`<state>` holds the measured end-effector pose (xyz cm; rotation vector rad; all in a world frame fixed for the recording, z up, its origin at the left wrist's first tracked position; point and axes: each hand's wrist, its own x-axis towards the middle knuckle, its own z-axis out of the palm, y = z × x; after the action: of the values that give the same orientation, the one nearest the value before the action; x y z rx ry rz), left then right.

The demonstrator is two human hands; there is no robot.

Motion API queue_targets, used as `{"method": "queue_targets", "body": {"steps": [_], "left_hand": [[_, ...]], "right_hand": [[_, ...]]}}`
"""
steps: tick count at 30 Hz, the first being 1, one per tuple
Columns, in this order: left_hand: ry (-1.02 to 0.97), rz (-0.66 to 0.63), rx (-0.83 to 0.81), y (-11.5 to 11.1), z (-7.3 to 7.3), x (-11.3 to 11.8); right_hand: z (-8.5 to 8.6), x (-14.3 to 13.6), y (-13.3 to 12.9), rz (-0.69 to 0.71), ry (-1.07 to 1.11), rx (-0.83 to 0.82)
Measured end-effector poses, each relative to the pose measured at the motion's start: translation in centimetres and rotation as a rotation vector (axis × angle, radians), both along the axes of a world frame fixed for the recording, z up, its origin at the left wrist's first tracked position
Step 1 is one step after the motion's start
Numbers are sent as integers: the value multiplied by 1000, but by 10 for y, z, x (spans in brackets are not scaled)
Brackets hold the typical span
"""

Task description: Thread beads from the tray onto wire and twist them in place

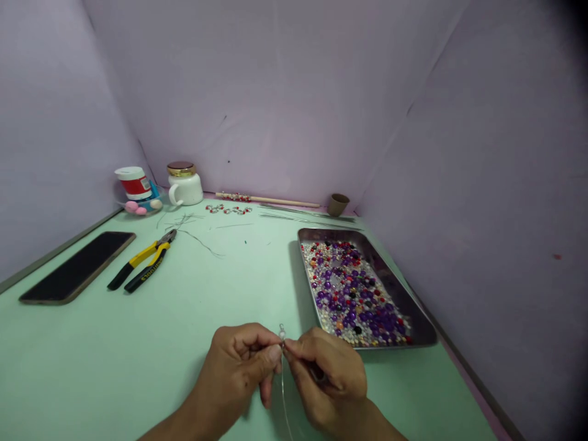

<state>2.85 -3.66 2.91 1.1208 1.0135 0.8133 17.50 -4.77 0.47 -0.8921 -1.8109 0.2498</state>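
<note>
My left hand [239,370] and my right hand [324,370] meet at the front middle of the table, fingertips pinched together. Between them is a thin silvery wire [283,395], its tail hanging down toward me. A clear bead [282,335] sits on the wire just above the fingertips, with a small loop at the top. Both hands are closed around the wire; exactly where each one grips is partly hidden by the fingers. Just beyond my right hand stands a metal tray [420,321] of mixed purple, red, black and pearly beads [349,294].
Yellow-and-black pliers [142,260] and a phone [78,266] lie at left, near wire scraps [186,220]. Along the back are a white lidded mug [186,188], a bowl holding a tub [134,184], a beaded strand [228,209], a wooden stick [280,201], long wires [307,217] and a brown cup [338,205].
</note>
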Motion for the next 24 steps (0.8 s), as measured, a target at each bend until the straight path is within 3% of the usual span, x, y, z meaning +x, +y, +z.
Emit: {"method": "queue_targets", "body": {"steps": [5, 10, 15, 19, 24], "left_hand": [[1, 32, -28, 1, -1, 2], [1, 193, -39, -2, -1, 8], [-71, 251, -36, -5, -9, 8], [-168, 268, -54, -4, -14, 8], [-212, 332, -110, -1, -9, 9]], "right_hand": [[-5, 2, 2, 23, -36, 35], [-7, -8, -1, -56, 80, -69], [-1, -16, -4, -68, 160, -163], [1, -15, -7, 3, 68, -178], [-1, -14, -11, -5, -75, -154]]}}
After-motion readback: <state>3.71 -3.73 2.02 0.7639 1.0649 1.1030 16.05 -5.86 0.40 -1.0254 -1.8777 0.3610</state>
